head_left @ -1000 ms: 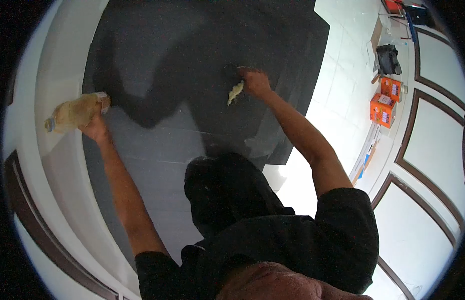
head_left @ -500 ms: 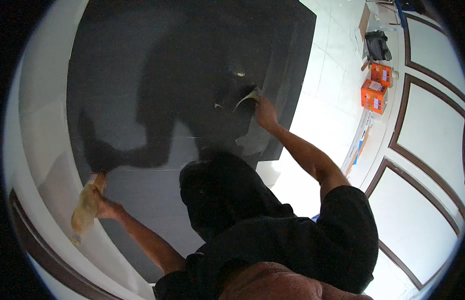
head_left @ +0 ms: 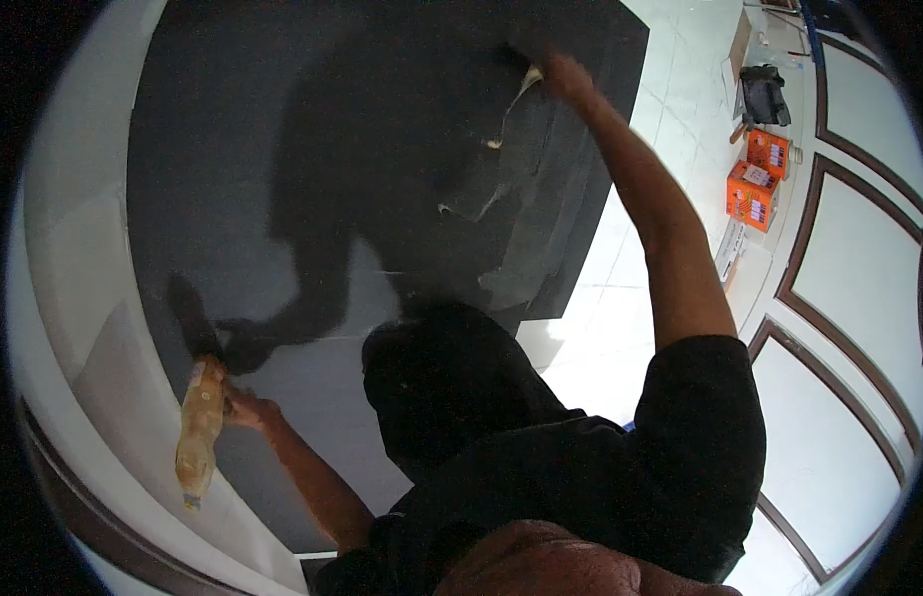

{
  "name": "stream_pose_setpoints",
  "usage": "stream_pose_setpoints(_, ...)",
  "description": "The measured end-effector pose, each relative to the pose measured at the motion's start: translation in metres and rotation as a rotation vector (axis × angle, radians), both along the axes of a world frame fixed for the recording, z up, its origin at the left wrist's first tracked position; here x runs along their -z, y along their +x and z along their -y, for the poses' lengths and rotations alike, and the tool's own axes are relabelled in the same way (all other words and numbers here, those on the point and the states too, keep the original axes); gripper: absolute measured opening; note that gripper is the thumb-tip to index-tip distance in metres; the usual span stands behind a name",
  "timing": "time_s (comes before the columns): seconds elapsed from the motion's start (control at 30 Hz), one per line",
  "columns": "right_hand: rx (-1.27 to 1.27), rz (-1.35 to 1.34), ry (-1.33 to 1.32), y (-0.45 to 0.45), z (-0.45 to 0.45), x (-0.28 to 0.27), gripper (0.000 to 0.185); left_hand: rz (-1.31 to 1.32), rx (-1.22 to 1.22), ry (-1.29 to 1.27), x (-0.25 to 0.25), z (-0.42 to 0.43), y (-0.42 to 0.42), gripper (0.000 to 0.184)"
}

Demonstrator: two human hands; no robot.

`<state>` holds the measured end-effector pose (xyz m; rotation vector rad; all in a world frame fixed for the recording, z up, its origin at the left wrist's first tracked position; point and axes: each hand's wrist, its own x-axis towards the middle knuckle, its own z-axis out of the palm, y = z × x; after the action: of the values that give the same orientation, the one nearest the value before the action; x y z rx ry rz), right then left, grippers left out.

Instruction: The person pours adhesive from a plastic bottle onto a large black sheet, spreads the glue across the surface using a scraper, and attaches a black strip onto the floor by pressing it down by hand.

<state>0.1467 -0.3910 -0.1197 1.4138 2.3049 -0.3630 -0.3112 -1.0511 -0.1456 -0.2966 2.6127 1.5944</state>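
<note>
My left hand (head_left: 247, 407) grips a clear plastic bottle (head_left: 199, 427) of yellowish glue-like stuff, its capped end pointing down the view and its other end near the dark sheet's left edge. Higher up, my right hand (head_left: 568, 79) is closed low over the large dark sheet (head_left: 213, 129). What its fingers hold is blurred and mostly hidden. A pale streak of the sticky stuff (head_left: 516, 109) runs from beside that hand down to a small blob. Lower on the sheet lies another thin streak (head_left: 471, 214), near a shinier smeared patch (head_left: 506, 283).
A pale wall or ledge (head_left: 79, 248) curves along the left side. White floor tiles (head_left: 620, 268) lie to the right. Orange boxes (head_left: 753, 194) and a black bag (head_left: 764, 96) stand by brown-framed white panels (head_left: 858, 238). My dark-clothed knee (head_left: 441, 368) rests over the sheet.
My right hand has swept up and slightly right over the sheet, leaving the streak stretched longer. My left hand has shifted slightly right and down, and the bottle now stands steeper in view.
</note>
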Motion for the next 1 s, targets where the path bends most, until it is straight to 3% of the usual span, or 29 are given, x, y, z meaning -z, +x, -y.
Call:
stream_pose_setpoints(0.07, 0.05, -0.069, 0.023, 0.037, 0.047, 0.015, 0.041, 0.526, 0.058, -0.013, 0.009, -0.019, 0.036, 0.071)
stream_pose_setpoints(0.1, 0.061, -0.026, 0.069, 0.055, 0.062, 0.03, 0.04, 0.535, 0.047, 0.005, 0.011, -0.041, 0.055, 0.071)
stream_pose_setpoints(0.17, 0.239, 0.012, -0.063, 0.031, 0.09, -0.018, 0.039, 0.271, 0.43, -0.275, 0.011, -0.092, 0.078, 0.071)
stream_pose_setpoints(0.2, 0.224, 0.011, -0.059, 0.021, 0.096, -0.03, 0.039, 0.271, 0.415, -0.269, 0.007, -0.108, 0.072, 0.071)
stream_pose_setpoints(0.27, 0.409, -0.027, 0.071, -0.001, 0.089, -0.036, 0.038, -0.094, 0.601, -0.477, 0.004, -0.128, 0.06, 0.076)
stream_pose_setpoints(0.3, 0.379, -0.044, 0.058, 0.002, 0.081, -0.022, 0.038, -0.101, 0.568, -0.492, 0.018, -0.123, 0.059, 0.076)
stream_pose_setpoints(0.37, 0.69, -0.273, 0.055, 0.02, 0.056, 0.024, 0.045, -0.275, 0.617, -1.092, 0.064, -0.111, 0.061, 0.085)
stream_pose_setpoints(0.5, 0.674, -0.313, 0.027, -0.026, 0.043, 0.043, 0.041, -0.157, 0.632, -1.06, 0.048, -0.127, 0.064, 0.09)
stream_pose_setpoints(0.6, 0.681, -0.281, 0.063, -0.127, 0.038, 0.022, 0.035, -0.157, 0.608, -1.067, 0.048, -0.127, 0.063, 0.09)
stream_pose_setpoints(0.7, 0.437, -0.139, 0.009, -0.211, 0.011, 0.03, 0.035, -0.159, 0.605, -1.065, 0.055, -0.123, 0.064, 0.091)
stream_pose_setpoints(0.8, 0.554, -0.28, -0.053, -0.307, 0.006, 0.015, 0.032, -0.177, 0.613, -1.047, 0.054, -0.122, 0.063, 0.092)
stream_pose_setpoints(0.87, 0.439, -0.305, -0.034, -0.367, 0.009, 0.004, 0.03, -0.109, 0.643, -1.038, 0.048, -0.124, 0.061, 0.094)
stream_pose_setpoints(0.93, 0.198, -0.363, 0.064, -0.415, -0.006, 0.032, 0.035, -0.148, 0.593, -1.018, 0.041, -0.129, 0.059, 0.087)
stream_pose_setpoints(1.0, 0.186, -0.421, 0.002, -0.473, -0.003, 0.035, 0.042, -0.16, 0.618, -1.003, 0.039, -0.13, 0.057, 0.088)
